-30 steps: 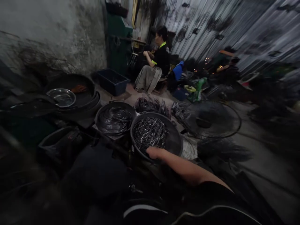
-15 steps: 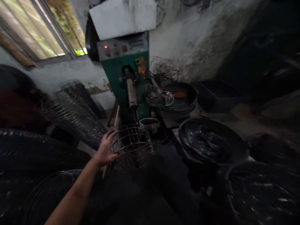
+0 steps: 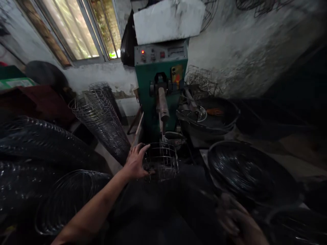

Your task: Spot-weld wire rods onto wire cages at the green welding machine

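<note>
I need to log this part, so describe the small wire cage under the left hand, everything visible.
The wire cage is a small round frame of thin, bare grey metal wire: several hoops stacked one above another, joined by upright rods, open at the top. It stands roughly upright, low in front of the green machine, just below the machine's projecting arm. The left hand grips its near left side, fingers over the top hoop. Its base is lost in shadow, so what it rests on cannot be told.

Left hand (image 3: 135,165) outstretched, fingers (image 3: 143,149) curled — right hand (image 3: 236,219) low, blurred
</note>
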Demonstrator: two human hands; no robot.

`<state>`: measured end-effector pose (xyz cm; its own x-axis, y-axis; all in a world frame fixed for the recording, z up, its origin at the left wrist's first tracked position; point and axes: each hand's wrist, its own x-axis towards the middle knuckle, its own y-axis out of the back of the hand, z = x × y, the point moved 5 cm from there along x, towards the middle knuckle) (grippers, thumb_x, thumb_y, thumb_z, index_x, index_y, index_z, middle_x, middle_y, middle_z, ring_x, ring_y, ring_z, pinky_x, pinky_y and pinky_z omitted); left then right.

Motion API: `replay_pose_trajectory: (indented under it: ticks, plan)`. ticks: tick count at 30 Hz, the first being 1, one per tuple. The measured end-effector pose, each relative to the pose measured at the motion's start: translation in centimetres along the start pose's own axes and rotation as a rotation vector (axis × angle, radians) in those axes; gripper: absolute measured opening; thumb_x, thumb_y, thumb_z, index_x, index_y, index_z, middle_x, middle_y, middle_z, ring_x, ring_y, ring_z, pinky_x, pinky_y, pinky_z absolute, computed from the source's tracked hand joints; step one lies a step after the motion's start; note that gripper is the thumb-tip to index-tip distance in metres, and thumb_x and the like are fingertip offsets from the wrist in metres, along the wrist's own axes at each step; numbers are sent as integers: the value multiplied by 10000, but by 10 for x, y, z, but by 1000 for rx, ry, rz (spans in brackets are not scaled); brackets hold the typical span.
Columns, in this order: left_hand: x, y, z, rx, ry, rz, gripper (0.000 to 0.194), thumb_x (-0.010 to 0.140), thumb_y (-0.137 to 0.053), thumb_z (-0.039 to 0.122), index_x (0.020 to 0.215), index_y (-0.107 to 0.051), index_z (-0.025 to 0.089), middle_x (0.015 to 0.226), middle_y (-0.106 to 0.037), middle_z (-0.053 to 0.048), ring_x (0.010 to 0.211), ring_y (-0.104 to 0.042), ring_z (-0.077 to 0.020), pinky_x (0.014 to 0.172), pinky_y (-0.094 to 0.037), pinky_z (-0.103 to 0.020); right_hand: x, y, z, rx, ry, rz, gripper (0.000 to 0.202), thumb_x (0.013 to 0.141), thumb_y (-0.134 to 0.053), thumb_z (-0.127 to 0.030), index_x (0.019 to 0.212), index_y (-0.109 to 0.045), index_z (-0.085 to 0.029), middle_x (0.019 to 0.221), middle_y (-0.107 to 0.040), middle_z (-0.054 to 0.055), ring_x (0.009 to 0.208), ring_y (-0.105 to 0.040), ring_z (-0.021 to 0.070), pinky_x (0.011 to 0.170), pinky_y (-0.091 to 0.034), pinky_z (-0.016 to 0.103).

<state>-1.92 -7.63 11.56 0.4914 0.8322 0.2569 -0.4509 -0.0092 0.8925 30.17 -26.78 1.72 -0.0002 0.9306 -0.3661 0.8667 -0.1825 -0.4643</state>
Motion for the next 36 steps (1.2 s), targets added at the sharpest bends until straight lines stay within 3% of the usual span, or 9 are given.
replay_pose_trajectory:
  ticks: [3,6,11,14,17,20,24,29,36]
  plan:
    - [-2,6,-5,-8,-35,75,1027,532,-813,498,1414,-381,198,1405,-395,-184,1325,-373,-405,1091,-335,-575,30,-58,-14,96,-53,-84,315,637,-789,-413,738,-560,-222,480,-359,-78,390,-169,40,386,-183,190]
    - [6,10,-8,36,-84,146,1008,500,-815,447,1388,-412,192,1436,-364,-186,1331,-350,-417,1094,-312,-574,53,-109,-42,106,-3,-176,418,561,-825,-450,857,-640,-221,644,-585,5,418,-203,32,410,-183,197]
    - [30,-8,-16,96,-98,184,948,527,-794,410,1383,-438,212,1468,-335,-179,1345,-309,-433,1092,-276,-606,93,-162,-59,-126,20,-357,561,575,-798,-439,1065,-656,-207,899,-692,78,471,-351,70,429,-271,218]
    - [38,-28,-21,62,-112,171,937,537,-777,446,1373,-448,179,1454,-351,-206,1341,-315,-441,1085,-273,-619,122,-170,-60,-423,105,-362,529,606,-783,-363,1083,-633,-189,1017,-701,74,704,-588,156,601,-452,264]
    - [41,-48,-25,32,-139,149,976,486,-796,431,1359,-461,153,1446,-362,-222,1330,-332,-441,1099,-252,-617,140,-173,-61,-810,228,-361,372,690,-703,-304,1031,-630,-173,1010,-715,70,926,-642,226,797,-487,319]
    - [41,-62,-29,5,-132,160,917,521,-778,403,1351,-467,166,1448,-370,-208,1340,-335,-415,1104,-260,-594,147,-177,-59,-1320,317,-339,213,834,-562,-260,1014,-641,-178,960,-731,81,894,-670,229,773,-480,306]
    - [44,-73,-34,-13,-101,145,844,561,-747,379,1340,-477,196,1437,-396,-191,1335,-350,-412,1085,-284,-592,150,-184,-49,-1854,338,-326,291,907,-438,-150,1139,-612,-176,931,-745,102,817,-709,232,680,-486,279]
    - [49,-78,-37,-38,-83,121,850,554,-722,371,1343,-477,176,1434,-393,-203,1338,-343,-427,1073,-295,-611,155,-191,-44,-1969,385,-355,362,893,-427,-87,1215,-580,-146,1118,-706,156,855,-713,249,683,-517,300]
    - [52,-86,-36,-87,-103,109,888,539,-752,411,1345,-477,161,1418,-412,-216,1340,-364,-410,1080,-307,-580,156,-184,-48,-1957,428,-418,339,901,-412,-100,1170,-613,-150,1028,-736,110,914,-701,257,737,-519,314]
